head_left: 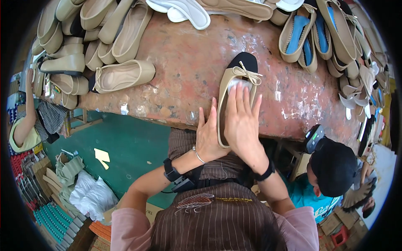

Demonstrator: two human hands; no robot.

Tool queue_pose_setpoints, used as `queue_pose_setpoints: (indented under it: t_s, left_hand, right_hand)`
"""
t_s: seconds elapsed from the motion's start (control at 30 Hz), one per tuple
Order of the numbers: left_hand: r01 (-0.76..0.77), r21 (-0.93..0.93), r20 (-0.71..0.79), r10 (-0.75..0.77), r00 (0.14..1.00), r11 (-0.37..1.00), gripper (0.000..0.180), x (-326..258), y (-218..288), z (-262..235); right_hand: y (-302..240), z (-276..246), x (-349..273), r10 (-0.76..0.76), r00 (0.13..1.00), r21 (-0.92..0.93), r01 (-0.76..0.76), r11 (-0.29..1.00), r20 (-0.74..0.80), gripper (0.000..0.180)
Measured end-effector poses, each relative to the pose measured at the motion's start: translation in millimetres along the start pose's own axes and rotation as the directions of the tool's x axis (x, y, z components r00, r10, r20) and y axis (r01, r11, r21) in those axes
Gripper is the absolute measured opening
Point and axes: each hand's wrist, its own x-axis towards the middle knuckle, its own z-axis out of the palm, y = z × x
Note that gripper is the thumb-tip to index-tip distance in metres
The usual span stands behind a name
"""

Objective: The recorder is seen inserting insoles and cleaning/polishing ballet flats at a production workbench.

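A beige flat shoe with a black toe cap and a small bow lies on the worn reddish table, heel toward me. My left hand steadies the shoe's left side near the heel. My right hand lies flat over the shoe's opening, fingers spread, pressing a white piece inside it. Whether that piece is a cloth or an insole I cannot tell.
Beige flats are piled at the table's left and back. Beige shoes with blue insoles crowd the right. White insoles lie at the far edge. A person in a black cap sits at my right; another person sits far left.
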Motion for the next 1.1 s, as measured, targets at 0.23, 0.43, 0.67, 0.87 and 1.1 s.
queue_pose_setpoints:
  t_s: [0.23, 0.43, 0.67, 0.87, 1.1]
  left_hand:
    - [-0.026, 0.083, -0.003, 0.026, 1.0, 0.996, 0.131, -4.7, -18.8, 9.0]
    - [-0.061, 0.242, -0.136, 0.096, 0.986, 0.968, 0.119, 10.4, -19.8, 9.0]
    - [-0.062, 0.252, -0.072, 0.083, 0.994, 0.966, 0.129, 22.9, -19.6, 8.7]
    - [-0.077, 0.237, -0.062, 0.094, 0.994, 0.968, 0.129, 26.0, -19.0, 7.3]
    - [-0.101, 0.248, -0.148, 0.141, 0.979, 0.963, 0.116, 28.7, -16.8, 7.4]
  right_hand:
    - [7.4, 3.5, 55.0, 0.03, 0.999, 0.017, -0.03, 0.999, -0.039, 0.075]
    - [-3.4, -8.5, 12.0, -0.025, 0.999, 0.099, 0.02, 0.995, 0.047, 0.063]
    - [20.1, 4.9, 78.5, 0.058, 0.989, -0.038, -0.053, 0.998, 0.137, 0.072]
    - [24.1, 5.0, 93.1, 0.062, 0.998, -0.217, -0.06, 0.974, 0.002, 0.043]
    - [42.1, -3.4, 97.2, -0.014, 0.998, -0.226, 0.028, 0.974, 0.064, 0.032]
